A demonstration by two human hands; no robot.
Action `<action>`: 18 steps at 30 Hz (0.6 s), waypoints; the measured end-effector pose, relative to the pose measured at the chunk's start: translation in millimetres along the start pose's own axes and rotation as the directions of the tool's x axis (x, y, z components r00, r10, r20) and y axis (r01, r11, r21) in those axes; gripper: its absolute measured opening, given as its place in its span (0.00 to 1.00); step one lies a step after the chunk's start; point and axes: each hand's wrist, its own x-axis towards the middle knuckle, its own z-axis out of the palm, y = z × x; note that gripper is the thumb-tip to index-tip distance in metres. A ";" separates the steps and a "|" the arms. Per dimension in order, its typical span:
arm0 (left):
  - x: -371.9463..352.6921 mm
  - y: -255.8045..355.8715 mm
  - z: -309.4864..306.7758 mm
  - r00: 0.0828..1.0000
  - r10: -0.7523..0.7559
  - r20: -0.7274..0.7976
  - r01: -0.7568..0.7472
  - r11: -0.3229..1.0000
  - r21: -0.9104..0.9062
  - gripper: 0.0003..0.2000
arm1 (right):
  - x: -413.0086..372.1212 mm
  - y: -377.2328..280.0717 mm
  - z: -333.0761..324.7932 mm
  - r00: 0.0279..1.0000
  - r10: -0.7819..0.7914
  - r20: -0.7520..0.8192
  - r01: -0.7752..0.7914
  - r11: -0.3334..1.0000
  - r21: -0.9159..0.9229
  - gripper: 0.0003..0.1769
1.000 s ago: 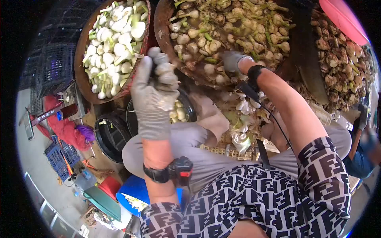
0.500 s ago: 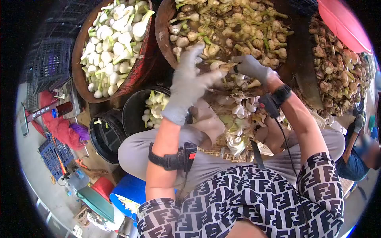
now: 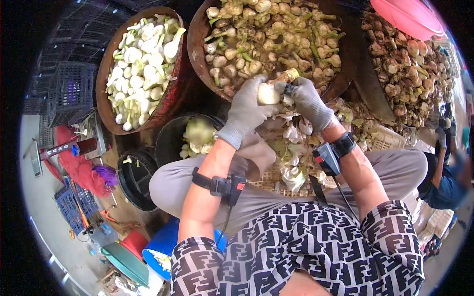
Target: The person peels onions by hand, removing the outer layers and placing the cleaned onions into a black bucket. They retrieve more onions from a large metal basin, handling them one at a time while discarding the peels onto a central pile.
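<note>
My left hand [image 3: 251, 106], in a pale grey glove, grips a garlic bulb [image 3: 268, 93] whose white side faces up. Its yellowish stem points up and to the right. My right hand [image 3: 310, 101], gloved too, closes in on the bulb's right side, thumb and fingers against it. A small dark piece [image 3: 289, 89] shows at the right thumb; its kind is unclear. Just beyond both hands stands a rusty tub [image 3: 196, 47] with muddy garlic in water. Garlic skins and peelings [image 3: 295, 175] lie below the hands, between the knees.
At left, a second tub [image 3: 101, 96] holds clean white garlic. A black bucket [image 3: 160, 140] with peeled garlic and another black bucket [image 3: 126, 185] stand nearer. Unpeeled garlic [image 3: 402, 74] is heaped at right beside a pink basin [image 3: 410, 17]. Another person [image 3: 444, 182] sits far right.
Both hands have drawn together. My left hand, blurred and spread before, is now closed round the garlic bulb; my right hand stays at its side. The view has shifted slightly.
</note>
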 end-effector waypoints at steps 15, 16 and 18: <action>0.1 -7.7 -9.4 0.999 0.038 0.013 -0.037 0.996 -0.085 0.38 | -8.4 0.4 1.4 0.927 -0.361 0.097 0.367 0.929 -0.051 0.11; -0.2 -6.5 -10.6 0.999 0.048 0.002 -0.048 0.997 -0.066 0.38 | -10.2 -1.4 0.4 0.972 -0.223 0.079 0.220 0.974 0.052 0.11; -0.3 -6.1 -8.3 0.998 0.069 -0.008 -0.069 0.997 -0.026 0.38 | -21.6 -28.0 8.6 0.994 0.066 0.088 -0.087 0.962 0.260 0.11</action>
